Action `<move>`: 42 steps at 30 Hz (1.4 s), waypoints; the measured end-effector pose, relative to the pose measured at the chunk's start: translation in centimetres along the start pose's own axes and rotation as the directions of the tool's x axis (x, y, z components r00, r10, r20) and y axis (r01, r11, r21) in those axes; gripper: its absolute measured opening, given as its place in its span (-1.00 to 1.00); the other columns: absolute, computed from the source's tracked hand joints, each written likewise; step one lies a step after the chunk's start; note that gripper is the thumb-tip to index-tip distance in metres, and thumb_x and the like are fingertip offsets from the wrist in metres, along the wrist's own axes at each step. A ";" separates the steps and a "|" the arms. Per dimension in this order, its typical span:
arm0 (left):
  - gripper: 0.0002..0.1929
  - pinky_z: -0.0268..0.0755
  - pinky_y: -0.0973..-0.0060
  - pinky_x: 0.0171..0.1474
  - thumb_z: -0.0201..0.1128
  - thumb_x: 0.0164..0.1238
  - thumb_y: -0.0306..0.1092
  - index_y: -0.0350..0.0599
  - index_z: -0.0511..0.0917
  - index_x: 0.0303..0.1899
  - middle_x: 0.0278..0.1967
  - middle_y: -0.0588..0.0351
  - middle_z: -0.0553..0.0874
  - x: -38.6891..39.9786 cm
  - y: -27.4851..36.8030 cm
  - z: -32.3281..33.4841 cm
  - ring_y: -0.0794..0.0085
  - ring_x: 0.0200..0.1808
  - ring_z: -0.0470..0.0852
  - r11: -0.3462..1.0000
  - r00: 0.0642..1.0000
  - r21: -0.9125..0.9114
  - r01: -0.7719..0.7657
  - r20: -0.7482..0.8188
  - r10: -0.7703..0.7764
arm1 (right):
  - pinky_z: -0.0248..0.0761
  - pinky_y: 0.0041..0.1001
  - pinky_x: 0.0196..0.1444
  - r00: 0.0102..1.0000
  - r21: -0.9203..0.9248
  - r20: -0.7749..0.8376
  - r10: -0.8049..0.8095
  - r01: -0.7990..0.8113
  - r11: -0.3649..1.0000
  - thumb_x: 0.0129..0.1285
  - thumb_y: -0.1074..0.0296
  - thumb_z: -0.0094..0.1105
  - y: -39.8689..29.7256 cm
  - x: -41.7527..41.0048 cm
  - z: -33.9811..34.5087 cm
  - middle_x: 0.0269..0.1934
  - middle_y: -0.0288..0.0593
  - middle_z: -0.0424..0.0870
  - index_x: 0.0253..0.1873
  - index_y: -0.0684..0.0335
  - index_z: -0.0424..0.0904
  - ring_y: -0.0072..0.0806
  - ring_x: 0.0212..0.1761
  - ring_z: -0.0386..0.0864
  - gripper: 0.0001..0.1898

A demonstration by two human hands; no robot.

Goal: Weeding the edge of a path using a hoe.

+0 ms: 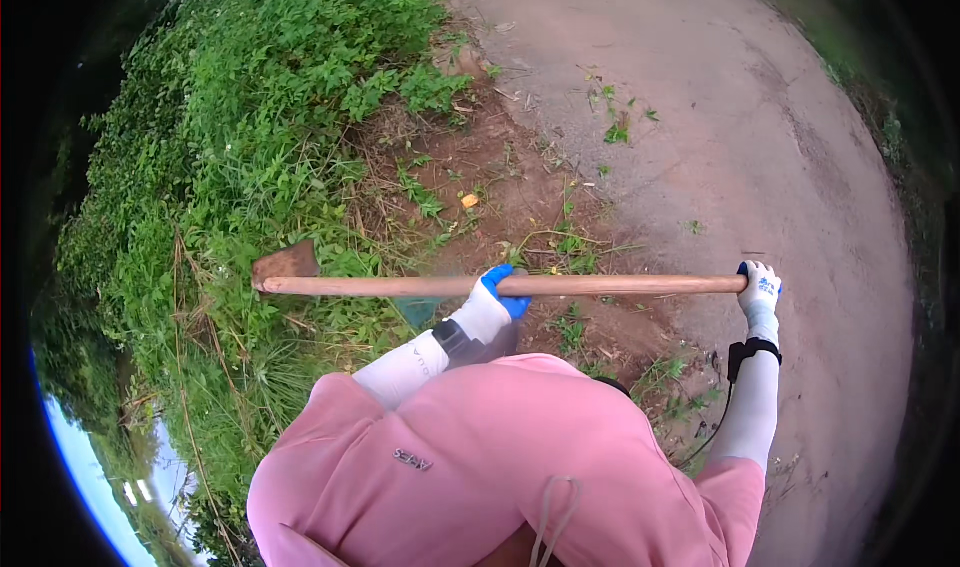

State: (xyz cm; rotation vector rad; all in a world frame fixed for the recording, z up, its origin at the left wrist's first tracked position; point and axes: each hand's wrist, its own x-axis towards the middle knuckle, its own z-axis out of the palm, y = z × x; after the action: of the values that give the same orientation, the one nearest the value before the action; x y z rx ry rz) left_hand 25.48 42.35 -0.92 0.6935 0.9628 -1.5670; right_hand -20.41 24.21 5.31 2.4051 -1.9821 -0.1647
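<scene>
A hoe with a long wooden handle [622, 286] lies across the view, roughly level from left to right. Its rusty metal blade [286, 264] is at the far left, over green weeds. My left hand [499, 297], in a white and blue glove, is closed around the middle part of the handle. At the handle's right end, my right hand [760, 282] grips it in a similar glove, over the paved path. Below the handle, beside my left wrist, a blurred dark shape is partly hidden.
Dense green weeds [300, 79] cover the left side. Between them and the paved path [787, 154] runs a strip of bare reddish soil [480, 154] with scattered cut plants and a small yellow-orange piece [470, 201]. Loose green sprigs [617, 130] lie on the path.
</scene>
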 end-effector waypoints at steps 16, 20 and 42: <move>-0.80 0.47 0.09 -0.32 0.26 0.02 -0.31 -0.02 0.39 -0.36 -0.49 0.03 0.50 18.1 3.1 5.6 0.14 -0.43 0.53 0.562 0.912 0.719 0.409 -0.335 -0.236 | 0.47 -0.32 -0.09 0.329 -0.139 0.900 0.285 -0.403 0.905 -0.26 -0.09 0.41 -9.7 -20.3 -16.8 -0.22 -0.04 0.68 -0.03 0.09 0.60 -0.18 -0.19 0.63 -0.38; -0.87 0.43 0.21 -0.44 0.23 0.09 -0.34 -0.10 0.45 -0.40 -0.56 0.05 0.50 21.1 3.0 13.7 0.23 -0.49 0.52 0.729 0.979 0.664 0.167 -0.198 -0.044 | 0.47 -0.28 -0.17 0.525 -0.127 0.735 0.429 -0.515 0.848 -0.13 -0.04 0.34 -21.2 -18.6 -15.9 -0.34 -0.06 0.67 -0.13 0.13 0.59 -0.16 -0.27 0.64 -0.52; -0.91 0.50 0.30 -0.32 0.27 0.09 -0.39 -0.10 0.62 -0.34 -0.44 -0.01 0.66 24.7 4.4 20.0 0.27 -0.44 0.63 0.389 0.955 0.912 0.128 -0.007 -0.296 | 0.51 -0.29 -0.17 0.877 0.090 0.470 0.101 -0.162 0.983 0.21 0.32 0.00 -38.3 11.7 -3.9 -0.20 0.08 0.65 0.08 0.40 0.29 -0.17 -0.17 0.65 -0.61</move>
State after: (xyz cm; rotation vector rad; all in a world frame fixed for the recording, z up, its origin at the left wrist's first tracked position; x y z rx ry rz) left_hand 25.78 12.49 -12.72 1.1923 -0.0666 -2.3509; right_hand 19.62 19.94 5.21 2.4695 -2.4070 -0.6947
